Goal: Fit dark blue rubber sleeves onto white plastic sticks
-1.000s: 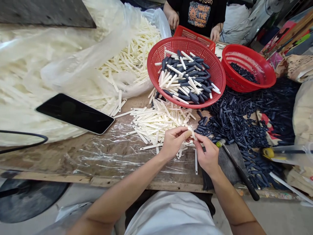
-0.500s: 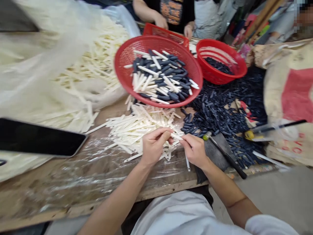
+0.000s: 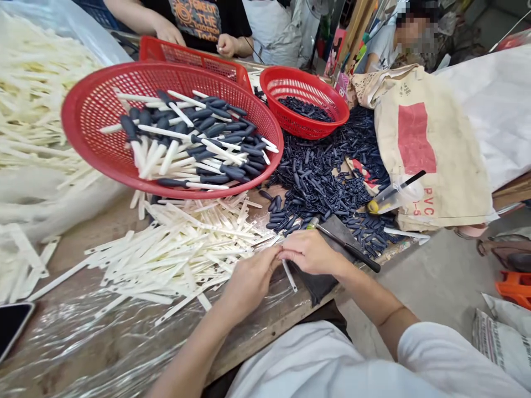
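My left hand point(image 3: 253, 276) and my right hand point(image 3: 309, 251) meet above the table's front edge, fingers closed and pressed together. Whatever is between them is hidden by the fingers. Just left of them spreads a pile of flat cream-white plastic strips point(image 3: 166, 260), with holes at some ends. One loose white strip point(image 3: 289, 275) lies below my right hand. Behind my hands is a heap of small dark blue handle-like pieces point(image 3: 319, 171). A tool with a black handle point(image 3: 350, 246) rests on a dark pad point(image 3: 338, 228) beside my right hand.
A large red basket point(image 3: 93, 155) holds white strips with dark handles. Behind it stand a smaller red basket point(image 3: 286, 130) of dark pieces and a red crate point(image 3: 186, 58). A paper sack point(image 3: 448, 143), a plastic cup point(image 3: 388, 199) and a phone point(image 3: 12, 331) flank the work. Two people are opposite.
The view has swung right, so baskets and phone shift left. A white piece showed between my fingers before; now my hands have closed together and hide it.
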Available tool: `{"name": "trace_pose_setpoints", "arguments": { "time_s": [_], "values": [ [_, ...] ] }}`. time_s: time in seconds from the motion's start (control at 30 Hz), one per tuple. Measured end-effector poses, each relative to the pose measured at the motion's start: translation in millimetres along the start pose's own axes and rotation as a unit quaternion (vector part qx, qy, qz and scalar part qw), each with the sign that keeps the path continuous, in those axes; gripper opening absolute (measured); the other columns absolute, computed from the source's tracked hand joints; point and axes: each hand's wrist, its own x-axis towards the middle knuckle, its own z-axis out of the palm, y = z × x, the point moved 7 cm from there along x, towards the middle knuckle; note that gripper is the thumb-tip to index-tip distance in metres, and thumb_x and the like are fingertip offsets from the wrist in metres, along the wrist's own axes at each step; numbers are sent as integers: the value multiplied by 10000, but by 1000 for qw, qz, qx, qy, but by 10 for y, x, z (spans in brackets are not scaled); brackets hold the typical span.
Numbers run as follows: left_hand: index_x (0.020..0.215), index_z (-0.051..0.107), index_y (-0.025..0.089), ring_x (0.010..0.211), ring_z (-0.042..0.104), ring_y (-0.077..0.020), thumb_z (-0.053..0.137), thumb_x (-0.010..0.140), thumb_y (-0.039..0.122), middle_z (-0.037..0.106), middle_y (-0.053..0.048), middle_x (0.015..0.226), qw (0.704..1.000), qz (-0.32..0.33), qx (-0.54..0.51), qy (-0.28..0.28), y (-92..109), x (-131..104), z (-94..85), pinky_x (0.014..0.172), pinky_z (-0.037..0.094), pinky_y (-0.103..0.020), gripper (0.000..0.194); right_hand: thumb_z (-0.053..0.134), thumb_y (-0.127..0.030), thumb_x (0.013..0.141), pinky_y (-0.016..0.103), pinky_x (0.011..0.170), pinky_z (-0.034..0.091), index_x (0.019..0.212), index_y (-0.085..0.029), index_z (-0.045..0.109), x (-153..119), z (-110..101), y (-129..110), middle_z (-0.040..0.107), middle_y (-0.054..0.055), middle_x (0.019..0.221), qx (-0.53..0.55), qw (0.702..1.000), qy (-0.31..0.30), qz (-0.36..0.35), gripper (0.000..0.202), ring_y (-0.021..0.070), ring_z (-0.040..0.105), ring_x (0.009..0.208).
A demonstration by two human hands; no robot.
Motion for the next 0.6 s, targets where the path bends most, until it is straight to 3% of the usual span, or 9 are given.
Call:
{"name": "trace_pose_setpoints", "arguments": {
  "time_s": [0.07, 0.13, 0.23, 0.3, 0.37, 0.47, 0.53, 0.6],
  "values": [
    [1023, 639, 211, 742, 690, -184, 392, 975, 266, 739, -49, 861, 999, -7, -30, -13, 50, -20, 128, 667, 501, -261, 257, 507, -388, 979, 220, 672, 432, 692, -207, 624, -87, -19, 142, 656, -22, 677, 35, 997, -67, 23, 358, 116, 594, 663],
    [1040, 642, 209, 753, 693, -187, 410, 961, 261, 747, -56, 894, 998, -26, -64, -6, 60, -29, 205, 680, 512, -269, 251, 422, -393, 1015, 204, 699, 454, 795, -213, 660, -154, -192, 518, 701, -27, 742, -11, 987, -65, 148, 371, 104, 636, 692],
    [1076, 657, 207, 813, 702, -197, 453, 941, 322, 757, -64, 985, 993, -59, -103, 12, 18, -20, 233, 727, 530, -282, 270, 324, -366, 1041, 278, 844, 475, 1003, -181, 673, -292, -673, 1114, 748, 86, 994, -180, 911, 24, 370, 397, 170, 690, 921],
    [1039, 667, 207, 789, 691, -191, 480, 925, 378, 754, -44, 932, 990, -79, -115, 25, -24, -10, 208, 703, 524, -264, 277, 405, -362, 1009, 354, 888, 475, 1060, -130, 669, -343, -877, 1300, 721, 189, 1098, -228, 871, 40, 434, 355, 249, 680, 1029],
    [956, 665, 212, 710, 662, -174, 509, 903, 430, 728, -11, 813, 988, -90, -118, 38, -61, 1, 167, 640, 507, -237, 272, 498, -338, 961, 372, 880, 484, 1051, -110, 671, -358, -976, 1326, 704, 225, 1132, -241, 857, 40, 455, 300, 283, 677, 1050],
    [857, 641, 239, 665, 646, -166, 546, 862, 466, 705, 19, 759, 988, -81, -111, 67, -108, 24, 100, 647, 520, -238, 246, 485, -334, 966, 334, 861, 491, 1102, -162, 645, -326, -957, 1134, 697, 158, 1189, -252, 865, 46, 432, 271, 249, 678, 1056],
    [850, 635, 262, 670, 658, -172, 558, 846, 479, 712, 33, 767, 988, -81, -111, 70, -157, 31, 104, 655, 531, -248, 230, 515, -427, 962, 277, 835, 488, 1169, -247, 602, -298, -798, 934, 734, 46, 1109, -249, 883, 45, 395, 288, 194, 690, 1010],
    [920, 626, 293, 633, 654, -174, 568, 832, 516, 703, 56, 719, 986, -91, -123, 71, -212, 25, 130, 618, 530, -250, 247, 507, -460, 971, 226, 800, 478, 1164, -291, 590, -243, -475, 671, 747, -21, 1027, -218, 929, 5, 300, 270, 145, 699, 945]
  ]
}}
